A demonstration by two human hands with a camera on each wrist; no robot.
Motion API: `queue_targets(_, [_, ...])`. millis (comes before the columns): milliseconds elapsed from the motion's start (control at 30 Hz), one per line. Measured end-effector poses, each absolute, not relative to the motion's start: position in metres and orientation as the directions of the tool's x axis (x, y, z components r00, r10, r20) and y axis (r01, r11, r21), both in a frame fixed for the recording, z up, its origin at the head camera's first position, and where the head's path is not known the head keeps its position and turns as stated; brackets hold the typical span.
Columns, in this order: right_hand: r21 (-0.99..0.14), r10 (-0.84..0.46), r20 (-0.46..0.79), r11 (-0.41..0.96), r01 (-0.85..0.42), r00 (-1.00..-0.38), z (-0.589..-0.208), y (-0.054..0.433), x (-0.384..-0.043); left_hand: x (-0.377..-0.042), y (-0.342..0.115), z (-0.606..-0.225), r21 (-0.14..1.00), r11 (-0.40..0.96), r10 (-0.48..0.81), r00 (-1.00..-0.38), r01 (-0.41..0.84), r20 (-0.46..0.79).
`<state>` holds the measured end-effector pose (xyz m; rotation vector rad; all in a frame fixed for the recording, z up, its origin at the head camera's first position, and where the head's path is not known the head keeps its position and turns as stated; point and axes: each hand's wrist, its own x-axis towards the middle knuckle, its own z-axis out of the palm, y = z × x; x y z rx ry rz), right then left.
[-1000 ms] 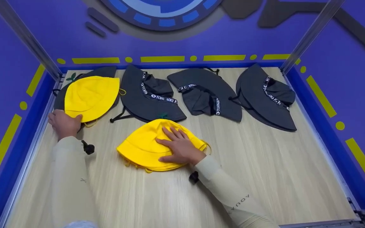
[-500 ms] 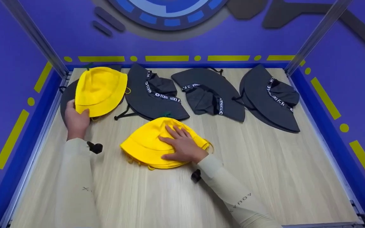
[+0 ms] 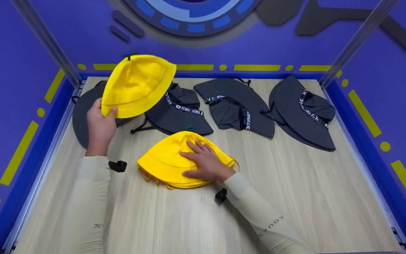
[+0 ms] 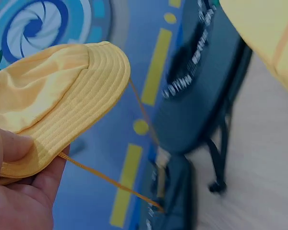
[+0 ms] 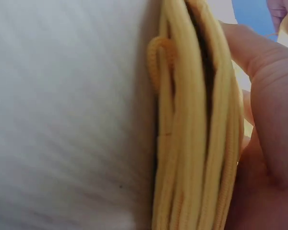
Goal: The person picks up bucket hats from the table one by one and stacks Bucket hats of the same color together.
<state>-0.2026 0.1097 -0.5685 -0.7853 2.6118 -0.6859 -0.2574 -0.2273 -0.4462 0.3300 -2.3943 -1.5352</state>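
My left hand (image 3: 101, 127) pinches the brim of a yellow bucket hat (image 3: 137, 86), thumb on the near face. The hat is raised at the back left, overlapping two dark hats in the head view, and a green sprout stands at its top. In the left wrist view the yellow hat (image 4: 62, 91) trails a thin orange cord (image 4: 110, 181). My right hand (image 3: 206, 162) lies with fingers spread on a stack of yellow hats (image 3: 167, 160) at the table's middle. Several layered brims (image 5: 192, 129) show edge-on in the right wrist view, with a cord loop.
Dark grey bucket hats with printed bands line the back: a far-left hat (image 3: 83, 116), a folded hat (image 3: 178, 120) beside it, another hat (image 3: 238, 102) and a far-right pair (image 3: 301, 116). Blue-purple walls (image 3: 382, 88) and metal posts (image 3: 358, 38) bound the wooden table (image 3: 294, 197).
My left hand has taken hold of the yellow hat at the far left and lifted it up and to the right, uncovering the dark hat beneath. The right hand stays on the stack.
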Motion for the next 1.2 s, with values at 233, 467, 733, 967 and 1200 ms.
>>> queue_targets(233, [-0.784, -0.524, -0.092, 0.563, -0.263, -0.847, -0.563, 0.121, -0.207, -0.243, -0.196, -0.404, 0.900, 0.413, -0.242, -0.937, 0.136, 0.252])
queue_targets(467, [-0.969, -0.390, 0.003, 0.226, -0.099, -0.921, -0.545, 0.140, -0.212, -0.228, -0.169, -0.367, 0.891, 0.352, -0.139, -0.925, 0.286, 0.352])
queue_targets(733, [-0.952, -0.172, 0.306, -0.053, -0.301, -0.936, -0.480, 0.172, -0.222, -0.207, -0.151, -0.337, 0.840, 0.358, -0.033, -0.893, 0.409, 0.449])
queue_targets(967, [-0.839, -0.036, 0.510, -0.240, -0.488, -0.860, -0.400, 0.201, -0.227, -0.192, -0.139, -0.326, 0.847, 0.286, 0.048, -0.890, 0.447, 0.453])
queue_targets(1200, [-0.776, -0.061, 0.537, -0.425, -0.465, -0.841, -0.352, 0.215, -0.221, -0.184, -0.132, -0.320, 0.885, 0.174, 0.123, -0.902, 0.431, 0.415])
